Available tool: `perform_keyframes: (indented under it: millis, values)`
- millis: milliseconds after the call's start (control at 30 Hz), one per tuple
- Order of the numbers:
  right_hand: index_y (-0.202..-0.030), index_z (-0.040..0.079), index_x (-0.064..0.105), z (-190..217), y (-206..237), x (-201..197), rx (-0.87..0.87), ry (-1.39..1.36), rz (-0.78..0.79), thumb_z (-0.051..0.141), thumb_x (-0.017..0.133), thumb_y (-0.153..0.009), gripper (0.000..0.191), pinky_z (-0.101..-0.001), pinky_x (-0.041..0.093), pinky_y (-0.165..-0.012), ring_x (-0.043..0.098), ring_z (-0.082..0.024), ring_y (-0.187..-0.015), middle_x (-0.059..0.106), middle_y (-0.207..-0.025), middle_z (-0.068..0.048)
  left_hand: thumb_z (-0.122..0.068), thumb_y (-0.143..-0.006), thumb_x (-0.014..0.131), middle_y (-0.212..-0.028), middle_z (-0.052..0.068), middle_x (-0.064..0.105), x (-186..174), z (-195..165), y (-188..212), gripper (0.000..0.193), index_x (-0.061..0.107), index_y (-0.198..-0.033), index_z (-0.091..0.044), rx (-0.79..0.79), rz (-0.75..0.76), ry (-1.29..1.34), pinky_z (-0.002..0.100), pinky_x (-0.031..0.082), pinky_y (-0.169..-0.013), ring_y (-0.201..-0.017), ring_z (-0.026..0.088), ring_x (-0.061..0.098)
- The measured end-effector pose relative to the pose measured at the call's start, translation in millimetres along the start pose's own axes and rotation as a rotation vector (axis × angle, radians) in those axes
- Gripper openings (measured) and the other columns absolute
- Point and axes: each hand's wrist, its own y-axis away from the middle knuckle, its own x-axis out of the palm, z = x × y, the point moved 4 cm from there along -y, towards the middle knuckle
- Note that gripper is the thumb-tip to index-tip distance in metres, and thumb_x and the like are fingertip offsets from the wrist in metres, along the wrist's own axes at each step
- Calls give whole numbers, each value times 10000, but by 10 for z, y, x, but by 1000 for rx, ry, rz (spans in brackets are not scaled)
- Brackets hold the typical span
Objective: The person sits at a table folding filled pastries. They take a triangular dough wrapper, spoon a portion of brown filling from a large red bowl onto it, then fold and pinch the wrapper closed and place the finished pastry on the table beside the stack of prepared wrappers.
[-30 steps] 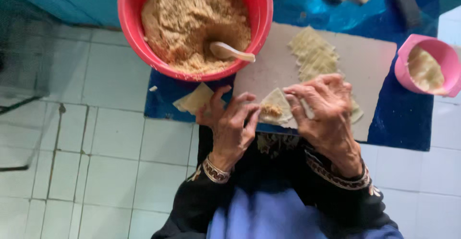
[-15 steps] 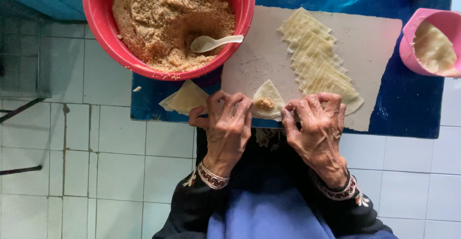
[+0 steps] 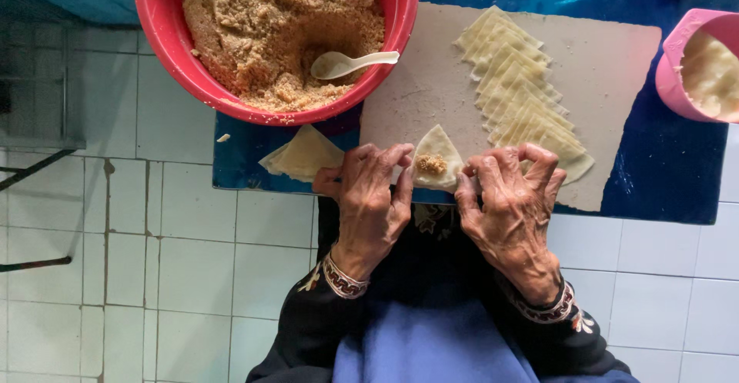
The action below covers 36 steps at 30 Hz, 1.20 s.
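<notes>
Two bare hands meet over a small triangular dough wrapper (image 3: 436,156) lying at the near edge of a pale floured board (image 3: 616,83); the left hand (image 3: 371,198) pinches its left edge with curled fingertips, and the right hand (image 3: 512,206) pinches its right edge the same way. A small mound of brown crumbly filling (image 3: 431,164) sits in the wrapper's middle. The wrapper looks thin, soft and light, likely easy to tear or stretch, so it seems best held by its bare edges, clear of the filling. Farther back on the board, a fanned row of unfilled wrappers (image 3: 519,90) overlaps like tiles. Left of the hands, another dough piece (image 3: 304,153) lies on the blue surface (image 3: 662,175) under the board. Beyond that, a big red bowl (image 3: 165,40) holds more crumbly filling and a white spoon (image 3: 350,63). At far right sits a pink bowl (image 3: 681,60) of pale paste
</notes>
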Motion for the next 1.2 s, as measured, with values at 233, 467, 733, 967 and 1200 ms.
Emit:
perform_keyframes:
  millis: [233, 467, 733, 967, 1200]
  values:
    - [-1048, 104, 640, -37, 15, -24, -10, -165, -41, 95, 788, -861, 239, -466, 344, -977, 564, -296, -1181, 671, -1055, -24, -116, -965, 771, -1068, -61, 698, 51, 26, -1, 284, 639, -1214, -150, 0, 38, 159, 396, 303, -995, -1019, 110, 655]
    - [-1146, 123, 617, 17, -36, 3, -94, -395, -52, 2, 775, -806, 394, -448, 344, -1031, 571, -290, -1184, 686, -1107, -5, -150, -957, 764, -1088, -47, 707, 64, 42, 1, 267, 667, -1205, -161, 94, 62, 122, 436, 288, -989, -1046, 125, 653]
    - [-1162, 142, 641, 24, -62, 99, -166, -395, -67, -6, 796, -806, 416, -461, 331, -1011, 576, -270, -1150, 698, -1106, 11, -145, -949, 760, -1077, -126, 706, 52, 98, -54, 415, 623, -1340, -168, 161, 151, 90, 471, 268, -970, -1134, 165, 578]
    - [-1139, 133, 624, -6, -58, 123, -128, -428, -87, 60, 845, -841, 378, -455, 343, -1005, 558, -289, -1127, 662, -1097, -3, -154, -932, 777, -1159, -58, 662, 104, 148, -57, 312, 661, -1221, -161, 177, 177, 114, 473, 313, -1011, -1195, 205, 556]
    - [-1073, 164, 707, 9, -45, 110, -213, -330, -89, 61, 869, -851, 293, -453, 350, -972, 553, -287, -1117, 661, -1080, -10, -160, -920, 767, -1190, -82, 657, 22, 191, -65, 188, 720, -1099, -192, 285, 249, 65, 486, 335, -1015, -1264, 257, 532]
